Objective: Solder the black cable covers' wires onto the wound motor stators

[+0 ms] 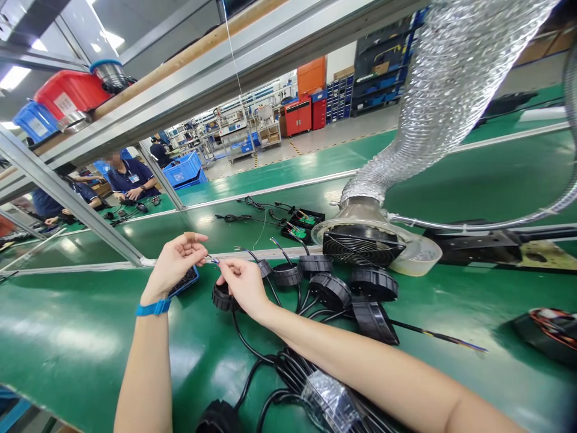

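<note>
While your right hand (243, 287) pinches a thin wire's blue-tipped end (213, 261) just above round black housings (330, 291), your left hand (174, 261) holds a small tan piece (190, 236) between its fingertips; the red bin's label (65, 103) is too small to read.

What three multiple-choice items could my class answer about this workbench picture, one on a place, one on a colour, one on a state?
1. Where does the silver flexible duct end?
A. At a wire-guarded fan
B. Inside a blue crate
C. On a red cabinet

2. What colour is the wristband on the left wrist?
A. Red
B. Blue
C. Green

3. How is the left hand placed?
A. Flat on the belt
B. Gripping the duct
C. Raised above the green belt, fingertips holding a small tan piece

Answers:
1 A, the duct's mouth meets the fan's housing.
2 B, the band is plainly blue.
3 C, the hand is lifted clear of the belt.
</note>
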